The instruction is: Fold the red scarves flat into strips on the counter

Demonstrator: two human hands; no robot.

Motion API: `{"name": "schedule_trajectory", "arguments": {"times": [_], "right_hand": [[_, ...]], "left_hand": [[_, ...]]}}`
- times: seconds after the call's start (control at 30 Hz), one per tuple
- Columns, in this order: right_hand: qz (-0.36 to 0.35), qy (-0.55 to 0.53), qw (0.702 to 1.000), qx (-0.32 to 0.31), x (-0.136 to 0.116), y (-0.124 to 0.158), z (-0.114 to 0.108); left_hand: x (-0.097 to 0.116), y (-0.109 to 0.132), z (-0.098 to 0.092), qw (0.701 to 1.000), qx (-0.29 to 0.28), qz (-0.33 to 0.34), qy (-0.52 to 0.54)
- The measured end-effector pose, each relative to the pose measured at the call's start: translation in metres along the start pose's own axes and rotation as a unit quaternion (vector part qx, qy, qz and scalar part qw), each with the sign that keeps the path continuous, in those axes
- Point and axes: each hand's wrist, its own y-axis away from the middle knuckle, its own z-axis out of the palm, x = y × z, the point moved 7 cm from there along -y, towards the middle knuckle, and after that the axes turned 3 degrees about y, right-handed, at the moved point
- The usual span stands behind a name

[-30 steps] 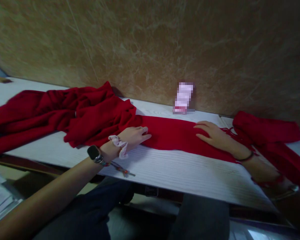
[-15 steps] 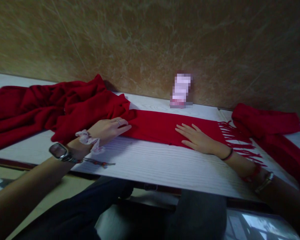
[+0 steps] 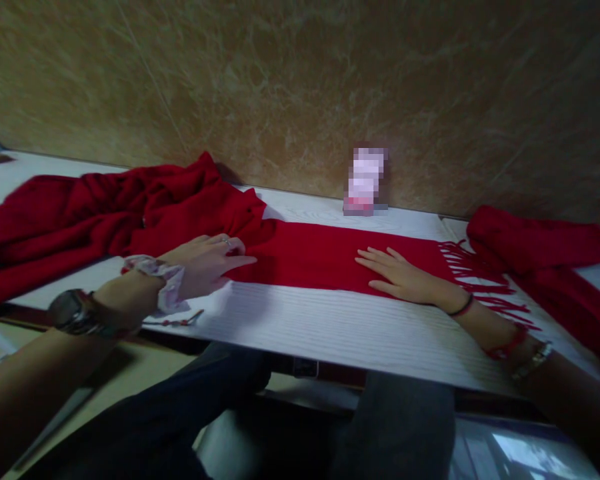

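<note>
A red scarf (image 3: 315,257) lies flat across the table, with its fringe at the right end and its left part bunched in loose folds. My left hand (image 3: 205,263) is over its near edge, where the flat stretch meets the folds. Its forefinger is stretched out, other fingers are bent, and a gap shows between them; whether it touches the cloth is hard to see. My right hand (image 3: 400,277) rests flat on the scarf near the fringe, fingers spread.
Another length of red cloth (image 3: 535,240) lies folded at the right of the white table (image 3: 320,327). A blurred-out pink and white object (image 3: 365,183) leans on the marbled wall (image 3: 280,87) behind. My legs are below the table's front edge.
My left hand has shifted left and slightly toward me along the scarf's near edge, its fingers coming apart. My right hand stays in place on the scarf.
</note>
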Motion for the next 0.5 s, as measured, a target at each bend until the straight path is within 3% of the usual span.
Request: {"name": "schedule_trajectory", "arguments": {"times": [0.13,0.33,0.5], "right_hand": [[-0.001,-0.015,1.0,0.02,0.001,0.001,-0.004],[-0.054,-0.052,0.991,0.112,-0.014,0.005,-0.03],[-0.102,-0.083,0.989,0.064,-0.033,0.007,-0.032]], "left_hand": [[0.04,-0.026,-0.016,0.994,0.058,0.067,0.065],[0.088,-0.056,-0.003,0.99,0.089,0.108,0.035],[0.113,-0.068,-0.016,0.987,0.108,0.1,0.068]]}}
